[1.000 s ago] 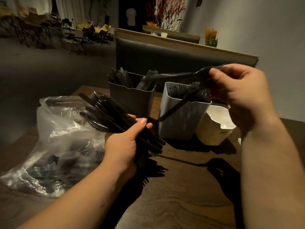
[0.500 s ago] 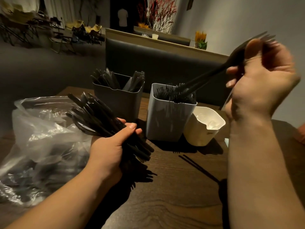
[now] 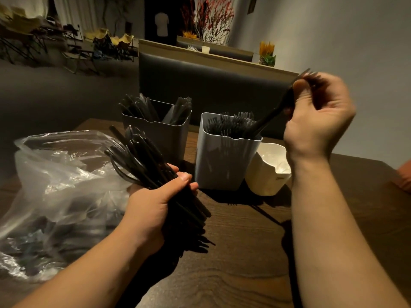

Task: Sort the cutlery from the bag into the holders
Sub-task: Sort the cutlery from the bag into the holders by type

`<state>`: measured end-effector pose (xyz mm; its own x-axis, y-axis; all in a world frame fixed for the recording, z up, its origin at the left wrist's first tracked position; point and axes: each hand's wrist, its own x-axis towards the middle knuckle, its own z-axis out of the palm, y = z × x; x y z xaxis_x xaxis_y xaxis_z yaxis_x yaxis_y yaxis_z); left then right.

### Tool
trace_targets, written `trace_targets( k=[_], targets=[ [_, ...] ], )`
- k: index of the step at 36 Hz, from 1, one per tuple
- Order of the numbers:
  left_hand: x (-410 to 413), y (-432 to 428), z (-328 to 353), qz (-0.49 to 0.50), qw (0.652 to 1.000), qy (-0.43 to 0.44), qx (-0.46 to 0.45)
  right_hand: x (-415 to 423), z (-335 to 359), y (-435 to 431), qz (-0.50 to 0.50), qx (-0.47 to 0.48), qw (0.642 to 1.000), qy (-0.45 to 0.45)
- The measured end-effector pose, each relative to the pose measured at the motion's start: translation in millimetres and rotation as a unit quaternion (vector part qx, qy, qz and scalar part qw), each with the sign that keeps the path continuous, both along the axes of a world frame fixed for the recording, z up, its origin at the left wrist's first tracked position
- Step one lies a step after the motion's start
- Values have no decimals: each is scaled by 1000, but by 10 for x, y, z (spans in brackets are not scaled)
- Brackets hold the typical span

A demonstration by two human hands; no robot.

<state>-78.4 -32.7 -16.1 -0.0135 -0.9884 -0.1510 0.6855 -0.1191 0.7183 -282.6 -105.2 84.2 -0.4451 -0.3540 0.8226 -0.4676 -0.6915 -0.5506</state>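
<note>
My left hand [image 3: 155, 205] grips a thick bundle of black plastic cutlery [image 3: 142, 158] over the table, just right of the clear plastic bag [image 3: 55, 174]. Raised above and right of the holders, my right hand [image 3: 318, 121] pinches a black fork [image 3: 275, 112] near its tines. The fork slants down, and its handle end reaches into the white holder [image 3: 222, 165], which is full of black forks. Behind and left stands a dark grey holder [image 3: 164, 134] with black cutlery in two compartments. A cream holder [image 3: 266, 174] sits right of the white one.
The wooden table [image 3: 244, 252] carries everything. More black cutlery lies inside the bag. A dark padded bench back [image 3: 200, 85] runs behind the holders. Something orange [image 3: 404, 176] shows at the table's right edge.
My right hand swung the fork from level above the holders to a slant, then lowered it so the handle end enters the white holder. The left hand kept its bundle.
</note>
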Motion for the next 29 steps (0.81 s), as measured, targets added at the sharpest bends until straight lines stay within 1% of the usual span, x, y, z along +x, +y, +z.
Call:
trace_targets(
  k=[3,7,9,12,14,17,20,22,24,26,27,28,29],
  targets=[
    [-1,7,-2,-8,1000,-1,-1,-45,-48,-72,6,37,999,28],
    [1,16,0,-24,1000,-13,-10,-25,-81,-92,-12,37,998,55],
    [-2,23,2,-36,999,-20,-14,-21,-143,-135,-16,51,994,92],
    [-3,37,5,-54,998,-28,-21,-55,-264,-217,-26,105,979,171],
    [5,40,10,-67,997,-33,-29,-101,-341,-253,-62,146,955,252],
    [31,46,30,-87,994,-43,-41,-114,-378,-264,-98,208,901,367],
    [49,53,44,-114,992,-40,-44,-103,-356,-236,-101,293,849,428],
    [57,57,48,-127,989,-56,-52,-96,-320,-199,-96,320,829,449],
    [57,59,54,-134,985,-87,-62,-74,-248,-149,-101,308,836,443],
    [57,65,60,-139,983,-106,-61,2,-164,-75,-109,252,865,420],
    [65,64,56,-140,982,-116,-59,65,-124,-26,-94,218,885,400],
    [71,66,50,-143,980,-128,-58,144,-77,41,-52,201,907,367],
    [82,68,44,-146,977,-143,-58,225,-30,111,14,210,921,327]
  ],
)
